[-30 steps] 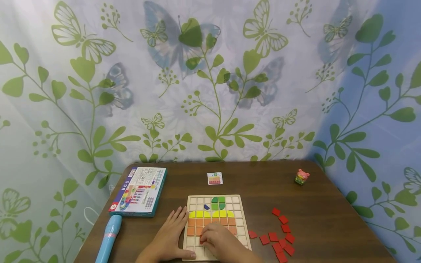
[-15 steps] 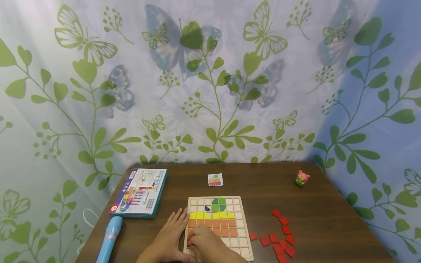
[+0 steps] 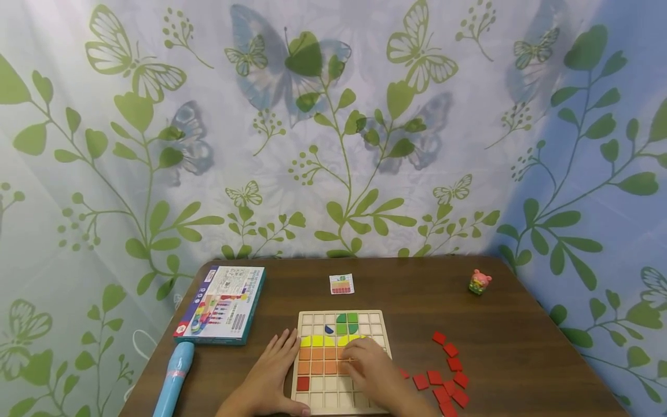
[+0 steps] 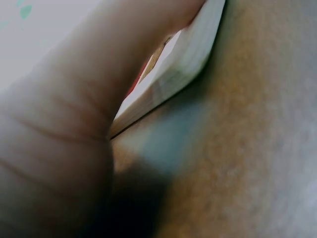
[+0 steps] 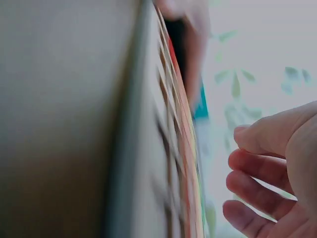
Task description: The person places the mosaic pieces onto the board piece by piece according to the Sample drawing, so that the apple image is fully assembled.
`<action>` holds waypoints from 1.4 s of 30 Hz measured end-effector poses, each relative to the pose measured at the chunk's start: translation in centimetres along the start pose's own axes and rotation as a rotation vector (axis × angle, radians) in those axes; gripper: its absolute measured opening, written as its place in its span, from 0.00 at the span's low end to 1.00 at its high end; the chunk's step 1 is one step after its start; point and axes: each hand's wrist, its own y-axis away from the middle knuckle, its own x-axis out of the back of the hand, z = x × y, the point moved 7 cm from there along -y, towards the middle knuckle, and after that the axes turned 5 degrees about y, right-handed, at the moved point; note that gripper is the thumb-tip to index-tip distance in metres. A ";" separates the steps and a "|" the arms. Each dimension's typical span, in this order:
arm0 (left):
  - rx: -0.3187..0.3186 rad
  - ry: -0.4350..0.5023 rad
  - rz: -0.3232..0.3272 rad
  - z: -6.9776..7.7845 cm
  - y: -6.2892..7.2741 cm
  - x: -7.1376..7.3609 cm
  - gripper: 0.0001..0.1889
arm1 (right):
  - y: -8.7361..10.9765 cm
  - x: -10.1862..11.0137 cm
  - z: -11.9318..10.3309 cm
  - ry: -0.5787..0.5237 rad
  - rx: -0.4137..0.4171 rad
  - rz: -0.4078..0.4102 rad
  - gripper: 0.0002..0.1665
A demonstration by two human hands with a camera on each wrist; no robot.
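A wooden grid board (image 3: 330, 399) lies flat on the table. My left hand (image 3: 268, 370) spreads its straight fingers along the board's left side, thumb at the lower left corner. In the left wrist view, the thumb side meets the board's pale edge (image 4: 171, 82). A single red square (image 3: 303, 383) fills the leftmost cell beneath two rows of orange squares (image 3: 317, 353). Above those run yellow pieces (image 3: 317, 340), then green pieces (image 3: 352, 318) and a dark blue piece (image 3: 329, 329). Raised over the board's right part, my right hand (image 3: 367, 368) has loosely bent fingers, holding nothing in the right wrist view.
Several loose red squares (image 3: 434, 377) lie right of the board. Behind it is a small picture card (image 3: 341, 284). A flat box (image 3: 221, 301) and a light blue microphone-shaped object (image 3: 174, 376) are on the left. A pink figurine (image 3: 479, 281) stands at the back right.
The right hand carried a red square leftward, let it go in the leftmost cell below the orange rows, then moved back right and up. The left hand stayed in place.
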 end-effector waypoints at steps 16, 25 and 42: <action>0.015 0.002 -0.032 -0.3 -0.1 -0.5 0.73 | 8.4 9.9 14.9 0.220 -0.635 -0.199 0.14; 0.024 0.001 -0.032 -0.4 -0.1 -0.4 0.73 | 9.2 10.1 15.6 0.168 -0.649 -0.204 0.10; 0.005 -0.001 -0.029 0.0 -0.1 0.0 0.72 | 7.7 9.2 14.1 0.172 -0.658 -0.130 0.08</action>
